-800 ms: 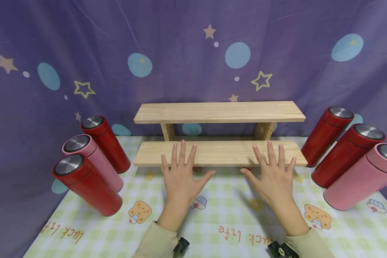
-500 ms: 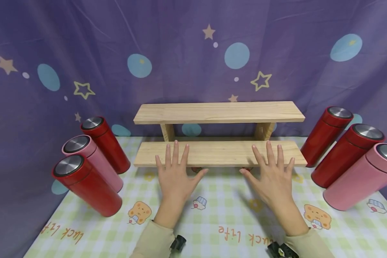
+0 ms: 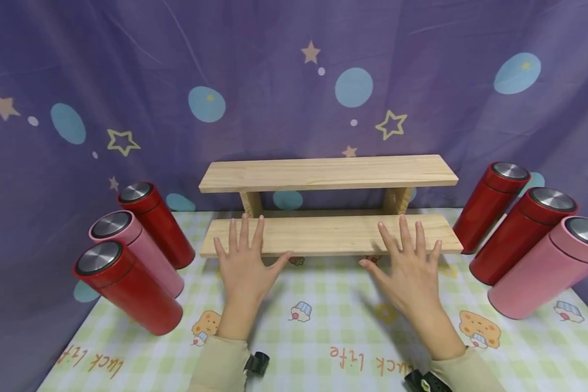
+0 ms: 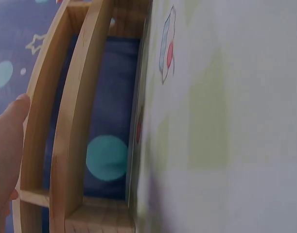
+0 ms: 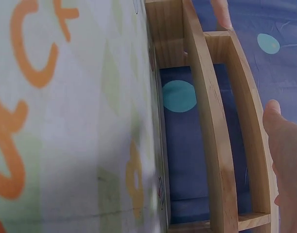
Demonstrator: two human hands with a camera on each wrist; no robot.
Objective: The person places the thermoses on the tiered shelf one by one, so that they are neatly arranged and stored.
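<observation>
My left hand (image 3: 245, 272) is held out flat with its fingers spread, over the front left of a two-tier wooden shelf (image 3: 328, 174). My right hand (image 3: 411, 277) has the same spread shape at the front right of the lower board (image 3: 333, 234). Neither hand holds anything. Shadows on the cloth suggest both hover above the table. In the left wrist view, the left thumb (image 4: 7, 141) shows beside the shelf; the right thumb (image 5: 282, 131) appears likewise in the right wrist view.
To the left stand a far red thermos (image 3: 157, 223), a pink thermos (image 3: 137, 250) and a near red thermos (image 3: 129, 288). The right side has a far red thermos (image 3: 490, 207), a middle red thermos (image 3: 521, 237) and a pink thermos (image 3: 546, 272). A patterned curtain (image 3: 269, 54) hangs behind.
My left hand has moved left, away from the right hand, with its fingers still spread. The right hand keeps nearly the same place. The head view has shifted slightly.
</observation>
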